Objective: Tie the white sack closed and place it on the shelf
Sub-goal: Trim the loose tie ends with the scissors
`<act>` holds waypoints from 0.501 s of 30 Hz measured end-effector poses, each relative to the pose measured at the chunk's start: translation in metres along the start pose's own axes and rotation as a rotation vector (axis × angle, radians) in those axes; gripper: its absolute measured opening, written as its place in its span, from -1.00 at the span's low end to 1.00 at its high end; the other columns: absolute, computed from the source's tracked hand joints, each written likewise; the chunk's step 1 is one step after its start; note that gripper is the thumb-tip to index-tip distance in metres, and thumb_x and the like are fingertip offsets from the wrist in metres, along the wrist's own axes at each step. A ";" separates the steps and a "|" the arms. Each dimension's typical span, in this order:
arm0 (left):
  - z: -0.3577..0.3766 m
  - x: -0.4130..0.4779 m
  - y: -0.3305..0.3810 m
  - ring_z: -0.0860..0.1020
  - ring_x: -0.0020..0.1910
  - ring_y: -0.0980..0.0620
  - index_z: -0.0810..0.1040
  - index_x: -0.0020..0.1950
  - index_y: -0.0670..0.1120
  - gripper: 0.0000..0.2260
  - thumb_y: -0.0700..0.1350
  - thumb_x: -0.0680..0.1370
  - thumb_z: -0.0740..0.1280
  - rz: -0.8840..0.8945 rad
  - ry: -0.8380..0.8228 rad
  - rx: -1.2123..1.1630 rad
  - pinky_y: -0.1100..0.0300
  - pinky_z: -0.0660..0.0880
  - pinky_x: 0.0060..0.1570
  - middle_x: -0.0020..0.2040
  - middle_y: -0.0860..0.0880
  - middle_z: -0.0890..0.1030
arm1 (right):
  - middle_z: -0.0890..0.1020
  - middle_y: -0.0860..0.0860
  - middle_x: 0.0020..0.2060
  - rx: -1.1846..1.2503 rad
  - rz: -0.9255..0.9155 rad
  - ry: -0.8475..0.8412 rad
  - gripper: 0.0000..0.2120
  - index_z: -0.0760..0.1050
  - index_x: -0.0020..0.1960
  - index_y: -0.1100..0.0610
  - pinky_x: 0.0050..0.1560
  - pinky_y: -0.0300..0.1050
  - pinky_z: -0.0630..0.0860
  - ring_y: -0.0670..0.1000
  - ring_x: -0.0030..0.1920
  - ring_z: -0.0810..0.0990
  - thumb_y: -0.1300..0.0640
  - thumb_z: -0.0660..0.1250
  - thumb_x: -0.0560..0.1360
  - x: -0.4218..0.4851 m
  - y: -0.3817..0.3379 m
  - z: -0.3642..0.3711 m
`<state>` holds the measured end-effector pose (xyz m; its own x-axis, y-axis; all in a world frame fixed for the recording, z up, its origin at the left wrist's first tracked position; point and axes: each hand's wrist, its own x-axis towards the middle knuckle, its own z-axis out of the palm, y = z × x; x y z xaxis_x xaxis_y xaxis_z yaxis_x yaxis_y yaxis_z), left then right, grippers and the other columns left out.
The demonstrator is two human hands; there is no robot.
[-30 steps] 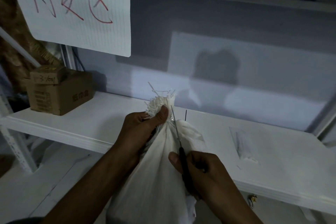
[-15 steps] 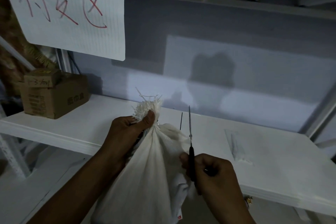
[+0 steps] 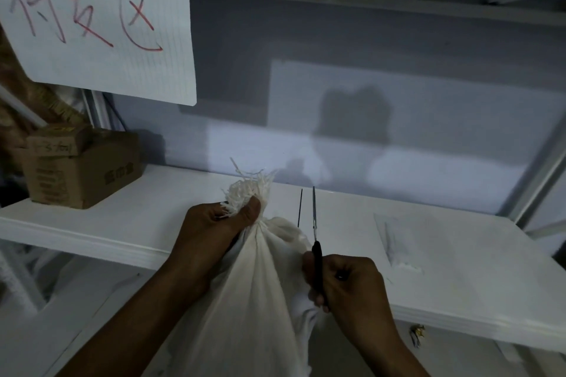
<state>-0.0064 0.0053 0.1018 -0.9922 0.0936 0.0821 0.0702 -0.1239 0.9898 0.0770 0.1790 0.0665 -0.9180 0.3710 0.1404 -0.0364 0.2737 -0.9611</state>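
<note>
- Now: left hand (image 3: 214, 226) fisted on sack (image 3: 254, 300) neck, frayed mouth sticking up above thumb.
- Right hand (image 3: 349, 281) closed on scissors (image 3: 315, 242), blades pointing up, just right of neck.
- Sack hangs upright before shelf (image 3: 459, 285) edge; shelf lies ahead, so lift goes forward.

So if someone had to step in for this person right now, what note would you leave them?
Left hand: grip shut on the gathered neck of the white sack, frayed top sticking out above the thumb.
Right hand: holding a black-handled tool, its thin metal points up beside the neck.
The sack hangs in front of the white shelf, not on it.
Done: neck bunched. I cannot see a tie.
Left: tie it, then place it on the shelf.
</note>
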 end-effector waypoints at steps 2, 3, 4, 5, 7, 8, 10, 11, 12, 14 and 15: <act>0.001 -0.001 -0.002 0.36 -0.51 0.06 0.36 -0.46 -0.11 -0.59 0.03 0.40 0.50 0.003 0.001 0.023 0.22 0.34 -0.40 -0.46 -0.10 0.36 | 0.57 0.06 -0.58 -0.012 0.025 0.035 -0.69 0.61 -0.37 0.31 -0.45 -0.27 0.43 -0.09 -0.55 0.47 0.11 0.48 0.43 0.006 0.006 -0.002; 0.001 -0.001 -0.002 0.37 -0.53 0.07 0.36 -0.45 -0.13 -0.59 0.03 0.40 0.49 0.003 0.000 0.032 0.24 0.36 -0.45 -0.46 -0.10 0.37 | 0.61 0.07 -0.55 -0.025 0.041 0.058 -0.75 0.65 -0.34 0.27 -0.42 -0.25 0.48 -0.07 -0.53 0.52 0.11 0.50 0.40 0.009 0.008 -0.004; 0.000 -0.001 -0.003 0.38 -0.53 0.06 0.38 -0.43 -0.16 -0.59 0.03 0.40 0.49 0.003 0.000 0.045 0.25 0.37 -0.47 -0.46 -0.12 0.38 | 0.65 0.06 -0.51 -0.047 0.054 0.083 -0.81 0.67 -0.32 0.20 -0.40 -0.25 0.53 -0.06 -0.51 0.57 0.10 0.51 0.39 0.013 0.012 -0.006; -0.001 -0.001 -0.003 0.39 -0.50 0.04 0.40 -0.41 -0.19 -0.59 0.04 0.40 0.49 0.004 -0.003 0.060 0.24 0.37 -0.45 -0.44 -0.14 0.40 | 0.68 0.02 -0.48 -0.081 0.062 0.104 -0.84 0.68 -0.31 0.13 -0.37 -0.27 0.56 -0.07 -0.48 0.62 0.08 0.51 0.39 0.016 0.016 -0.007; -0.003 -0.001 -0.003 0.37 -0.41 -0.02 0.45 -0.34 -0.21 -0.61 0.07 0.39 0.49 0.002 -0.009 0.074 0.18 0.35 -0.37 -0.39 -0.16 0.41 | 0.64 -0.18 -0.54 -0.196 0.046 0.106 -0.83 0.64 -0.31 0.02 -0.39 -0.43 0.48 -0.17 -0.47 0.63 0.05 0.46 0.45 0.023 0.026 -0.009; -0.003 -0.001 -0.003 0.36 -0.38 -0.03 0.46 -0.33 -0.20 -0.62 0.07 0.38 0.49 -0.005 -0.011 0.069 0.17 0.34 -0.35 -0.37 -0.16 0.41 | 0.59 -0.26 -0.59 -0.252 0.038 0.096 -0.80 0.62 -0.30 0.02 -0.42 -0.49 0.41 -0.23 -0.48 0.61 0.05 0.41 0.50 0.026 0.034 -0.010; -0.002 -0.003 -0.002 0.35 -0.39 -0.01 0.44 -0.34 -0.20 -0.62 0.06 0.37 0.48 -0.022 -0.012 0.056 0.20 0.34 -0.38 -0.37 -0.15 0.39 | 0.60 -0.26 -0.53 -0.343 0.051 0.085 -0.74 0.64 -0.23 0.15 -0.43 -0.51 0.38 -0.28 -0.47 0.58 0.08 0.32 0.57 0.032 0.050 -0.010; -0.002 -0.004 -0.002 0.34 -0.40 -0.01 0.43 -0.35 -0.19 -0.62 0.06 0.37 0.48 -0.029 -0.010 0.054 0.22 0.33 -0.41 -0.37 -0.15 0.39 | 0.65 -0.21 -0.42 -0.395 0.063 0.070 -0.73 0.64 -0.21 0.20 -0.42 -0.50 0.38 -0.26 -0.43 0.58 0.10 0.30 0.59 0.035 0.057 -0.009; -0.002 -0.004 -0.002 0.33 -0.40 -0.01 0.42 -0.35 -0.19 -0.62 0.05 0.38 0.48 -0.034 -0.006 0.054 0.23 0.33 -0.42 -0.37 -0.15 0.38 | 0.68 -0.15 -0.34 -0.476 0.073 0.034 -0.75 0.61 -0.22 0.19 -0.41 -0.49 0.38 -0.23 -0.37 0.57 0.14 0.29 0.59 0.038 0.064 -0.008; -0.001 -0.005 -0.002 0.33 -0.39 -0.01 0.43 -0.39 -0.18 -0.62 0.05 0.38 0.48 -0.038 -0.005 0.063 0.21 0.33 -0.40 -0.37 -0.15 0.39 | 0.53 -0.18 -0.38 -0.665 0.083 -0.059 -0.71 0.43 -0.32 0.06 -0.41 -0.45 0.36 -0.23 -0.34 0.46 0.19 0.26 0.59 0.043 0.070 -0.005; -0.001 -0.005 -0.002 0.34 -0.40 0.00 0.43 -0.44 -0.16 -0.62 0.04 0.39 0.48 -0.039 -0.007 0.066 0.22 0.35 -0.42 -0.39 -0.15 0.39 | 0.41 -0.18 -0.42 -0.731 0.088 -0.075 -0.62 0.30 -0.37 0.00 -0.40 -0.40 0.35 -0.23 -0.37 0.40 0.18 0.23 0.60 0.046 0.070 -0.002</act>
<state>-0.0019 0.0039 0.0996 -0.9937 0.1035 0.0439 0.0384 -0.0551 0.9977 0.0328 0.2172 0.0063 -0.9309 0.3643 0.0278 0.2872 0.7766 -0.5607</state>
